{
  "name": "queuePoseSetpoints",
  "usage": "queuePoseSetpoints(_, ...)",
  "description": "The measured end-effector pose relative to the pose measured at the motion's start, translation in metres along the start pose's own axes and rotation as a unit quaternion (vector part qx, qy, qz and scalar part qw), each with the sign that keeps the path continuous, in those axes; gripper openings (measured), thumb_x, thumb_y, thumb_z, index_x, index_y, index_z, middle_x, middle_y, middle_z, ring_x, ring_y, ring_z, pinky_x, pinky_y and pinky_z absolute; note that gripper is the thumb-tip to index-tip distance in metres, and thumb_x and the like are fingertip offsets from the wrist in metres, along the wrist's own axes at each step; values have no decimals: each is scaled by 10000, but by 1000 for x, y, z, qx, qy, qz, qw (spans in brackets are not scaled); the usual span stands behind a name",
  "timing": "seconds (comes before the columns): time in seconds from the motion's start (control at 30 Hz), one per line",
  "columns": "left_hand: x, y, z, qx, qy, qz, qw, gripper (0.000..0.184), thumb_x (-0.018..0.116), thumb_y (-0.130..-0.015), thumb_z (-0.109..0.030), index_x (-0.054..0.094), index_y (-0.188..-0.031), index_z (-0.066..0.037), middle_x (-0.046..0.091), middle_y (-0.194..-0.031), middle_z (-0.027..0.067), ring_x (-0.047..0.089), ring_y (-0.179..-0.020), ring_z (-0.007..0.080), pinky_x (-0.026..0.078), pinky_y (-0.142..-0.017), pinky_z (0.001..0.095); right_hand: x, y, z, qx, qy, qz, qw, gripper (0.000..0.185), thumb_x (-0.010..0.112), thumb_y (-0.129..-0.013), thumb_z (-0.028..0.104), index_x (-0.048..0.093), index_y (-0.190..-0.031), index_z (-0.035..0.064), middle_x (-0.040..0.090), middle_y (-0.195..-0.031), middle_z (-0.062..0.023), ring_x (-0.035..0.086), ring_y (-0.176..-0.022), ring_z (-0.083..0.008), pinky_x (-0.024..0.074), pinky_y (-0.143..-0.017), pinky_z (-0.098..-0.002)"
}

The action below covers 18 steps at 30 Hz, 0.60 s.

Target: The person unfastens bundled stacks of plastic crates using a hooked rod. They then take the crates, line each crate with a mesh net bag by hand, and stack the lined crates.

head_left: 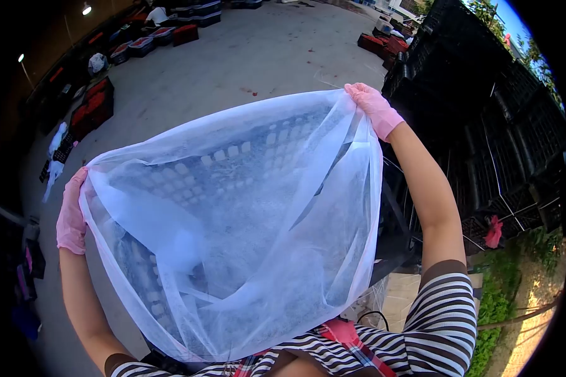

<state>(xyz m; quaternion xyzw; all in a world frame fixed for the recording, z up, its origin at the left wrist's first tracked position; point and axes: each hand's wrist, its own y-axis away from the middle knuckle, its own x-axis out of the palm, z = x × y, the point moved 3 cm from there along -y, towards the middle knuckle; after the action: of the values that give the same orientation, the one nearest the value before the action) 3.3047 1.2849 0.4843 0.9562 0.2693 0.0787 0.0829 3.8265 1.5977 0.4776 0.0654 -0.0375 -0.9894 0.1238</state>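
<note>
A thin white fabric liner [251, 207] is spread wide between my hands, its mouth facing up. Through the sheer cloth shows a dark plastic crate [226, 154] with a grid of square holes; most of it is veiled by the fabric. My left hand [73, 217], in a pink glove, pinches the liner's left corner. At the far right corner my right hand [375, 110], also gloved in pink, grips the bunched edge. The fingertips of both hands are closed on the cloth.
Tall stacks of black crates [478, 125] rise close on the right. Crates with red contents [93, 108] stand along the left, with more [383, 47] at the back. A concrete floor [233, 56] stretches ahead. Green plants [493, 320] grow at the lower right.
</note>
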Motion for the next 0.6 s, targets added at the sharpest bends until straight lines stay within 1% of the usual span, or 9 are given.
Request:
queuePoseSetpoints(0.07,5,-12,14,-12,-3,-45,999,349,567,-881,-350,617,-1001,-26,637,-862,58,611,-723,143,513,-627,270,1,-15,-11,-18,78,-25,997,184,576,-927,243,559,-923,60,564,-799,5,509,-672,-80,466,-586,-250)
queuePoseSetpoints(0.13,-17,-38,48,-68,-204,9,976,289,584,-866,-294,639,-913,-15,642,-812,62,606,-640,148,510,-568,285,7,-15,-28,97,287,-3,953,159,571,-929,220,566,-908,63,572,-817,8,501,-684,-67,447,-583,-238)
queuePoseSetpoints(0.17,-26,-35,52,-40,-335,13,941,191,617,-828,-211,655,-850,-25,641,-771,52,607,-590,139,514,-540,286,7,-9,-33,94,294,31,951,157,566,-929,205,581,-909,49,593,-819,-5,527,-694,-77,466,-624,-245)
queuePoseSetpoints(0.23,-25,-16,52,-83,-215,42,972,179,646,-801,-197,650,-866,-31,639,-767,41,613,-600,132,521,-553,277,-10,-6,-49,67,158,65,983,198,556,-936,221,598,-944,27,623,-830,-26,564,-697,-103,496,-661,-257)
queuePoseSetpoints(0.27,-32,-2,55,-120,-90,65,987,185,675,-774,-184,645,-881,-37,637,-762,31,620,-610,125,528,-566,269,1,21,-39,139,-136,104,975,241,538,-944,243,603,-987,15,646,-887,-49,602,-742,-132,525,-713,-276)
queuePoseSetpoints(0.3,-55,-2,54,-134,-161,120,970,245,721,-743,-202,631,-907,-45,635,-759,20,626,-623,111,533,-575,248,3,46,-26,207,-182,137,951,260,514,-954,252,603,-1014,15,649,-942,-56,615,-811,-140,535,-754,-299)
queuePoseSetpoints(0.37,-53,22,35,-180,-184,184,949,269,738,-726,-181,619,-934,-58,619,-724,-4,607,-600,72,506,-540,204,-23,61,-23,162,-2,147,976,306,631,-883,207,561,-1110,13,638,-1023,-72,625,-867,-154,521,-776,-299)
queuePoseSetpoints(0.47,-41,47,8,-226,-372,188,880,154,766,-677,-106,621,-701,-60,558,-620,0,506,-513,55,472,-495,198,-6,110,3,174,12,260,950,549,737,-743,114,498,-1220,-16,615,-1088,-111,610,-978,-201,493,-875,-324)
queuePoseSetpoints(0.6,-10,96,-12,-260,-432,144,852,179,767,-686,-114,649,-805,-53,654,-722,71,634,-622,101,517,-504,231,-26,148,11,178,54,259,948,621,755,-689,93,474,-1233,-12,612,-1092,-102,629,-926,-191,516,-838,-318)
